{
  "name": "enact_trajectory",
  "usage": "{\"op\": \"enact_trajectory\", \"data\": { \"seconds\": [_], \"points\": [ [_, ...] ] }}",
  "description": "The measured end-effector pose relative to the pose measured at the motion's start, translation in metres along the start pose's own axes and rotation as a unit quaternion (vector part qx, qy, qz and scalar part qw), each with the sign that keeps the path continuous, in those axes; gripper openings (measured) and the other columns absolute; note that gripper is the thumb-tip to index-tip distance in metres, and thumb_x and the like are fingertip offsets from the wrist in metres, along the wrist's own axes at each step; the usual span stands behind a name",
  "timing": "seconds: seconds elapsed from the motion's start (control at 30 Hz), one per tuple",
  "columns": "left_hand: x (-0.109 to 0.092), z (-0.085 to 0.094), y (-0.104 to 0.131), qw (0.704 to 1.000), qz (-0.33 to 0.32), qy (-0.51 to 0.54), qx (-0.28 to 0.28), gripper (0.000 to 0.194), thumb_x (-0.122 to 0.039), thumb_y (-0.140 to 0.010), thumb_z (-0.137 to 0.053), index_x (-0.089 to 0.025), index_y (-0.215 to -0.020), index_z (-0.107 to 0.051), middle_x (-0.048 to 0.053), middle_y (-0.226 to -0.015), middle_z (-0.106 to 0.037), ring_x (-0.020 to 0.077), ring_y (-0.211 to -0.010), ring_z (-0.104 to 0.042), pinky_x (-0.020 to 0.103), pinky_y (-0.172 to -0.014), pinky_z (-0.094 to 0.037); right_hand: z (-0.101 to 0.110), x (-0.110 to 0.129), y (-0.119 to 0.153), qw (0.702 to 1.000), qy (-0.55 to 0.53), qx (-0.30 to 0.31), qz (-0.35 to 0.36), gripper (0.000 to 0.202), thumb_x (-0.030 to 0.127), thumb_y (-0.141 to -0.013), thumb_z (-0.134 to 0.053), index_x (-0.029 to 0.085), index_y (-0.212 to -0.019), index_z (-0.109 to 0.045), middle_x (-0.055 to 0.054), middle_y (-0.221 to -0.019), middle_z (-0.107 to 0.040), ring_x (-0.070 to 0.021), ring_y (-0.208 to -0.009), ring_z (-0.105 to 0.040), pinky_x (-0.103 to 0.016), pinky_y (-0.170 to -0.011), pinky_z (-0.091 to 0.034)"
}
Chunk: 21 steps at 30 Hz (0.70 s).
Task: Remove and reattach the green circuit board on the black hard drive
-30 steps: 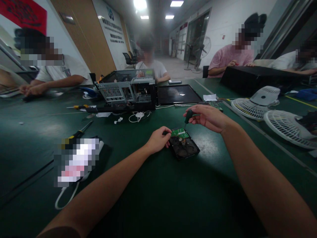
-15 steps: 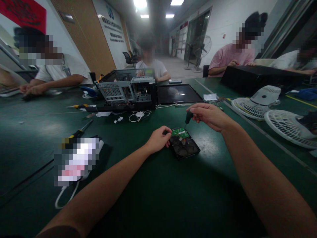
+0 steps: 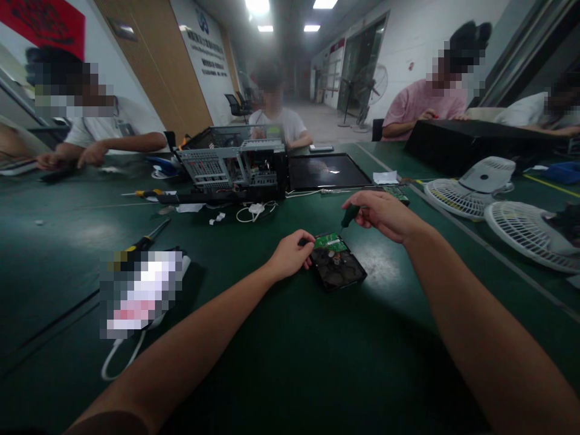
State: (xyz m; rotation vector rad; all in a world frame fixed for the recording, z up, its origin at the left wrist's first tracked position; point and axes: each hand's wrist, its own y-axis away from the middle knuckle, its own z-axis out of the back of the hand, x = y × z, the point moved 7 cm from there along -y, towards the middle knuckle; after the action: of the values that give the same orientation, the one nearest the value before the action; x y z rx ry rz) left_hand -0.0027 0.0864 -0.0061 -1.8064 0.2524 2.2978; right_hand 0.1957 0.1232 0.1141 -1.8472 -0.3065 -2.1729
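A hard drive lies on the green table with its green circuit board facing up. My left hand grips the drive's left edge, thumb and fingers closed on it. Above the far right part of the drive, my right hand is closed around the dark green handle of a screwdriver. The screwdriver tilts slightly, its thin shaft pointing down at the edge of the board. Whether the tip touches a screw is too small to tell.
An opened computer case and a dark flat panel stand beyond the drive. White fan parts lie at the right. Left are a phone-like device with a white cable and another screwdriver. Several people sit around the table.
My right hand and the screwdriver have shifted slightly right and down, and the handle leans more. The left hand and drive stay put. A person's hand at far left has moved.
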Motion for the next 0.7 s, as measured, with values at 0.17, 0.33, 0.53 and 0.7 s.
{"op": "enact_trajectory", "data": {
  "seconds": [0.17, 0.33, 0.53, 0.7],
  "points": [
    [-0.0005, 0.0001, 0.0005, 1.000, -0.004, -0.001, 0.001, 0.014, -0.020, -0.099, -0.056, -0.017, -0.112, -0.058, -0.002, -0.061, -0.065, 0.0121, -0.049, -0.064, 0.018, -0.046, -0.049, -0.0063, -0.0030, 0.0025, 0.998, -0.037, 0.043, -0.032, 0.016, 0.037, -0.087, -0.065, 0.022, -0.082, -0.070, -0.008, -0.087, -0.071, -0.0139, -0.057, -0.051, -0.031, -0.045, -0.031],
    [0.0002, 0.0000, 0.0003, 1.000, -0.004, -0.004, 0.000, 0.014, -0.020, -0.099, -0.057, -0.017, -0.113, -0.058, -0.002, -0.061, -0.065, 0.0122, -0.049, -0.064, 0.018, -0.046, -0.050, -0.0080, -0.0038, 0.0026, 0.994, -0.078, 0.065, -0.037, 0.019, 0.036, -0.086, -0.067, 0.020, -0.096, -0.073, -0.011, -0.102, -0.074, -0.0145, -0.061, -0.054, -0.031, -0.046, -0.039],
    [0.0009, -0.0001, -0.0001, 1.000, -0.006, -0.002, -0.005, 0.013, -0.019, -0.099, -0.057, -0.017, -0.111, -0.058, -0.002, -0.059, -0.064, 0.0118, -0.048, -0.063, 0.018, -0.045, -0.049, -0.0075, -0.0092, 0.0007, 0.989, -0.121, 0.072, -0.051, 0.024, 0.034, -0.089, -0.064, 0.018, -0.105, -0.075, -0.010, -0.102, -0.072, -0.0144, -0.066, -0.059, -0.028, -0.052, -0.049],
    [0.0001, -0.0005, 0.0000, 1.000, -0.005, 0.002, -0.006, 0.012, -0.019, -0.099, -0.057, -0.017, -0.111, -0.058, -0.002, -0.059, -0.064, 0.0120, -0.048, -0.063, 0.018, -0.045, -0.049, -0.0071, -0.0099, 0.0000, 0.987, -0.136, 0.075, -0.036, 0.020, 0.035, -0.089, -0.069, 0.019, -0.099, -0.072, -0.012, -0.107, -0.073, -0.0174, -0.074, -0.065, -0.029, -0.056, -0.052]
  ]
}}
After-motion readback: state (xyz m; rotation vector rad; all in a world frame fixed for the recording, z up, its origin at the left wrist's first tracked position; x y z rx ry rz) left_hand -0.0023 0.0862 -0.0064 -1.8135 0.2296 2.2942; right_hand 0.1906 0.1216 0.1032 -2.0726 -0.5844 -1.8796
